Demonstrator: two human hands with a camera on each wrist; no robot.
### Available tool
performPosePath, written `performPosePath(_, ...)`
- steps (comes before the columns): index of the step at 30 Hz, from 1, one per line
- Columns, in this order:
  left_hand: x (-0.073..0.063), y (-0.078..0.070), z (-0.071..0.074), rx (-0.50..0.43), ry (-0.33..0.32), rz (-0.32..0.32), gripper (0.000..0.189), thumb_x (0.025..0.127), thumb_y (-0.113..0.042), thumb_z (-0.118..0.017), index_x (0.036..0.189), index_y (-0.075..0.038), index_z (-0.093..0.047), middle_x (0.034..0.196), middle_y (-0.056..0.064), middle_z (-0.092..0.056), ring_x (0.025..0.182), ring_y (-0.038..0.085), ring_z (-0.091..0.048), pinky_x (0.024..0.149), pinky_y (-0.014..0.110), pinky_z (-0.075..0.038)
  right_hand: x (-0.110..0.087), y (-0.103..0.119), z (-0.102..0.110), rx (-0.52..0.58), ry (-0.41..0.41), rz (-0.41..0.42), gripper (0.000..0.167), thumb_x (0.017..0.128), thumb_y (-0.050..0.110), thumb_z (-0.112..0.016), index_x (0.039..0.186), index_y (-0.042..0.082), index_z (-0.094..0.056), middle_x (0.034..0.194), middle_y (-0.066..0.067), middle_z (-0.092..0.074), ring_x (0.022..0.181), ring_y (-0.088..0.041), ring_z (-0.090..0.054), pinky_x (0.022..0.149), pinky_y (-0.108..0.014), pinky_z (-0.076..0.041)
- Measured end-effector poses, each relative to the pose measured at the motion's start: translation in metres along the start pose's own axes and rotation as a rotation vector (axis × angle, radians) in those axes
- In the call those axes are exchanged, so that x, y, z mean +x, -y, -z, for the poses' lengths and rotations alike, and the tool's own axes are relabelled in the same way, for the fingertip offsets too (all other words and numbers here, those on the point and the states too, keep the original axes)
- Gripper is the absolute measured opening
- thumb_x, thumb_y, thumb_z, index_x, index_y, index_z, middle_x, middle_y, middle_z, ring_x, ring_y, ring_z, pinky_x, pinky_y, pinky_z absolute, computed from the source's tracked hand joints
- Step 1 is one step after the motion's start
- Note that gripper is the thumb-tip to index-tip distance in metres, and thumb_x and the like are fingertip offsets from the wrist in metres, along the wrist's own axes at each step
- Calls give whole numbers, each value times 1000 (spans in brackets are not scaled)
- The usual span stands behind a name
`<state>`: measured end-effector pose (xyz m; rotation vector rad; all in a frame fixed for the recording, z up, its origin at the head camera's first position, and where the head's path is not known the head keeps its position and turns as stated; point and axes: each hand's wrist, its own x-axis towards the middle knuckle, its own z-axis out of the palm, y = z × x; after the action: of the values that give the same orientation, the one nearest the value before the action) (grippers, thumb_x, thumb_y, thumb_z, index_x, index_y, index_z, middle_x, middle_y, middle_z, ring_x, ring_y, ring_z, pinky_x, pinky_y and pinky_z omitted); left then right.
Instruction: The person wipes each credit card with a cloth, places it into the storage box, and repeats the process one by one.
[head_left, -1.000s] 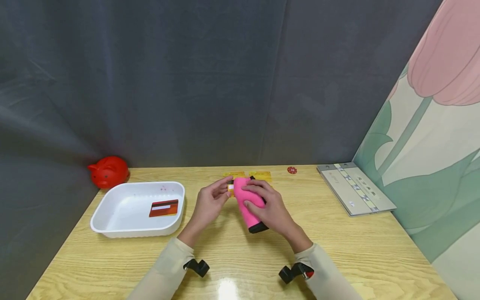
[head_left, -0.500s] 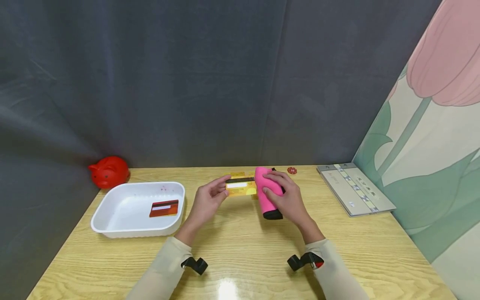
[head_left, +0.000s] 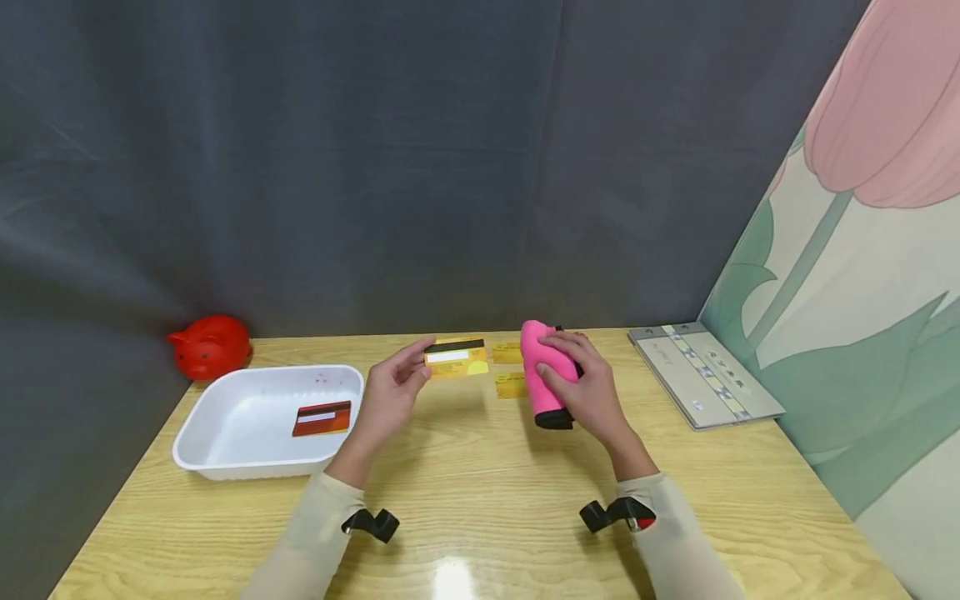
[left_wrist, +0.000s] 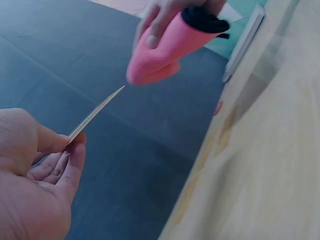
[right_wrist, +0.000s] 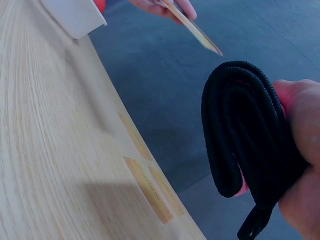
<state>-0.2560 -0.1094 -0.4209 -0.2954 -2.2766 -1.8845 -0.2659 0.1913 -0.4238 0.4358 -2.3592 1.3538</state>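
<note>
My left hand (head_left: 392,382) pinches a yellow bank card (head_left: 457,358) by its left end between thumb and fingers. The card's dark stripe and white strip show in the head view; the left wrist view has it nearly edge-on, slightly bowed. My right hand (head_left: 592,390) grips a folded pink cloth (head_left: 546,367) with a black edge (right_wrist: 240,130) and a small black loop (right_wrist: 255,222). Card and cloth are both held above the table, apart from each other. Yellow cards lie flat on the table between the hands, one nearer (head_left: 512,385) and one farther back (head_left: 507,353).
On the left stands a white tray (head_left: 191,450) with a red card (head_left: 321,419) in it. Behind it sits a red piggy bank (head_left: 212,346). A grey album-like book (head_left: 705,375) lies at the right, by the flowered wall. A dark curtain (head_left: 420,167) hangs along the back.
The pink cloth, first over the yellow card, has moved right and up with my right hand. My left hand has drawn the card left, so its whole striped face now shows.
</note>
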Motion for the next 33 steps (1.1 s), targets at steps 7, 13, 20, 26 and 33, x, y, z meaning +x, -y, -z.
performPosePath(7,-2,-6,44,50,-72,41,43,102,-5,-61,144,-18,-63,124,15,-65,99,4,-62,85,11,-51,2,-5,2,8,-4,-2,39,91,15,-80,129,15,-72,142,-8,-62,134,-28,-56,106,-42,-50)
performPosePath(13,-10,-2,83,152,-111,101,44,106,-9,-56,148,-20,-58,138,16,-61,112,6,-58,89,4,-46,2,-5,3,9,-17,5,38,91,13,-80,129,14,-72,141,-9,-62,132,-28,-57,106,-46,-50)
performPosePath(20,-18,4,112,225,-146,167,44,109,-12,-49,152,-19,-54,144,16,-59,113,7,-58,90,3,-44,2,-7,2,10,-5,-2,38,91,14,-80,129,15,-72,142,-9,-62,131,-28,-57,105,-45,-51)
performPosePath(26,-22,14,129,246,-168,186,43,110,-13,-45,152,-15,-54,142,19,-58,102,-9,-55,88,2,-44,2,-7,2,19,-3,-7,39,91,15,-80,129,15,-72,143,-9,-61,133,-28,-56,106,-40,-49)
performPosePath(33,-23,28,152,216,-135,205,43,110,-14,-46,153,-9,-51,150,22,-52,103,-12,-55,90,0,-46,2,-7,2,23,-1,-8,38,91,15,-80,128,16,-72,143,-8,-61,133,-28,-56,106,-47,-50)
